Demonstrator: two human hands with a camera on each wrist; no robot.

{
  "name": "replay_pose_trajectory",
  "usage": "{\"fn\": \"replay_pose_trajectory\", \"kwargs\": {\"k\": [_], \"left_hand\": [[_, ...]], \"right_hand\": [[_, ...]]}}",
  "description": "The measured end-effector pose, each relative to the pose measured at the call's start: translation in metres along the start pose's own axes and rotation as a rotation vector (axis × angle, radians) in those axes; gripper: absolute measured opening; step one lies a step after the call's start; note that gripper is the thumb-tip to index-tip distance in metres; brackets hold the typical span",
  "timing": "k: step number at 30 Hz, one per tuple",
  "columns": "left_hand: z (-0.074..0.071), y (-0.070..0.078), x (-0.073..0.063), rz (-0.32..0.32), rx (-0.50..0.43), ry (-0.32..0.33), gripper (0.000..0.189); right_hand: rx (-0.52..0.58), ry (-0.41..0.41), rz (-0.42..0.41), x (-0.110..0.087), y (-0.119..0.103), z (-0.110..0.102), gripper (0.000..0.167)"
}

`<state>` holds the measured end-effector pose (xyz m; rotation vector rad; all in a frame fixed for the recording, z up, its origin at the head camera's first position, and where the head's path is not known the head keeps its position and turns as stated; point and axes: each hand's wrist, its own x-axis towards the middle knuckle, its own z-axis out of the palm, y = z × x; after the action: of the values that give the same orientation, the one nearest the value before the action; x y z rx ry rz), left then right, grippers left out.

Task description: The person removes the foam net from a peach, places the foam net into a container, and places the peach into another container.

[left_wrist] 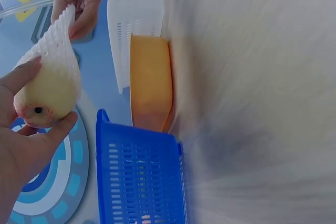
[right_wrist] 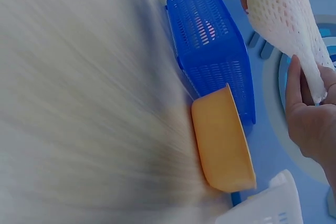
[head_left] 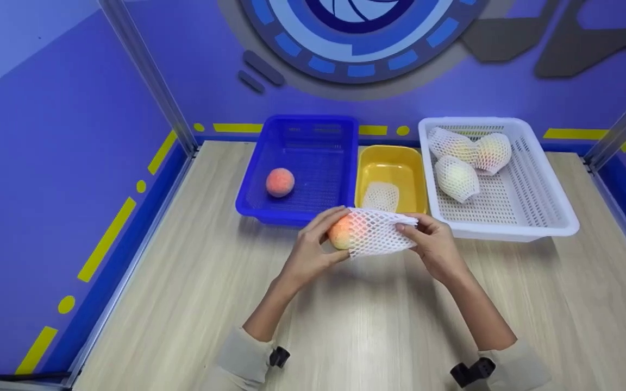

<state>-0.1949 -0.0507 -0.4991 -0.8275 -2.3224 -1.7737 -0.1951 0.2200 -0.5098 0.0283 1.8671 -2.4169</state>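
A peach (head_left: 339, 233) sits partly inside a white foam net sleeve (head_left: 381, 234), held up above the table in front of the yellow tray. My left hand (head_left: 311, 251) grips the bare end of the peach between thumb and fingers. In the left wrist view the uncovered end, with a dark spot (left_wrist: 38, 110), faces the camera. At the sleeve's other end, my right hand (head_left: 437, 245) pinches the gathered net between thumb and fingers. The right wrist view shows the net (right_wrist: 286, 19) stretched from the peach to that pinch.
One bare peach (head_left: 280, 182) lies in the blue basket (head_left: 245, 203) at the back left. A yellow tray (head_left: 420, 184) holds a flat foam net (head_left: 381, 196). In the white basket (head_left: 557, 217), at the back right, are three net-wrapped fruits (head_left: 456, 178).
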Motion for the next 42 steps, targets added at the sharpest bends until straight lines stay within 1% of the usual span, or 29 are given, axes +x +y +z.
{"fn": "replay_pose_trajectory", "kwargs": {"k": [3, 5, 7, 9, 13, 15, 17, 20, 23, 25, 29, 33, 36, 38, 42], "left_hand": [[-0.009, 0.0, 0.0, 0.004, 0.025, 0.019, 0.074], [-0.014, 0.0, 0.001, 0.004, 0.061, 0.039, 0.075], [-0.02, 0.0, 0.003, 0.007, 0.098, 0.057, 0.074], [-0.025, -0.001, 0.006, 0.017, 0.151, 0.078, 0.074], [-0.038, -0.002, 0.013, 0.049, 0.269, 0.118, 0.073], [-0.044, -0.003, 0.017, 0.055, 0.33, 0.134, 0.073], [-0.049, -0.005, 0.022, 0.046, 0.383, 0.142, 0.074], [-0.055, -0.007, 0.03, 0.018, 0.452, 0.141, 0.075], [-0.06, -0.01, 0.039, -0.017, 0.504, 0.136, 0.075], [-0.062, -0.012, 0.044, -0.052, 0.527, 0.134, 0.076], [-0.069, -0.016, 0.058, -0.116, 0.552, 0.122, 0.077], [-0.078, -0.027, 0.076, -0.192, 0.594, 0.09, 0.076], [-0.085, -0.037, 0.091, -0.254, 0.625, 0.043, 0.076], [-0.087, -0.044, 0.098, -0.282, 0.632, 0.005, 0.076], [-0.091, -0.056, 0.109, -0.305, 0.665, -0.061, 0.075]], "right_hand": [[-0.073, 0.012, 0.001, -0.002, -0.005, -0.004, 0.026], [-0.13, 0.03, -0.012, -0.003, -0.009, -0.006, 0.03], [-0.197, 0.063, -0.041, -0.003, -0.014, -0.008, 0.034], [-0.298, 0.101, -0.09, -0.003, -0.017, -0.01, 0.034], [-0.547, 0.169, -0.229, 0.0, -0.02, -0.013, 0.029], [-0.661, 0.196, -0.309, 0.003, -0.02, -0.014, 0.024], [-0.752, 0.22, -0.395, 0.006, -0.019, -0.016, 0.018], [-0.856, 0.265, -0.521, 0.012, -0.02, -0.017, 0.014], [-0.93, 0.297, -0.613, 0.02, -0.024, -0.019, 0.014], [-0.958, 0.301, -0.637, 0.025, -0.027, -0.019, 0.015], [-1.008, 0.313, -0.659, 0.037, -0.033, -0.019, 0.018], [-1.082, 0.32, -0.689, 0.052, -0.038, -0.017, 0.02], [-1.164, 0.301, -0.689, 0.063, -0.039, -0.016, 0.021], [-1.209, 0.282, -0.672, 0.067, -0.039, -0.016, 0.022], [-1.276, 0.234, -0.656, 0.077, -0.04, -0.015, 0.023]]}}
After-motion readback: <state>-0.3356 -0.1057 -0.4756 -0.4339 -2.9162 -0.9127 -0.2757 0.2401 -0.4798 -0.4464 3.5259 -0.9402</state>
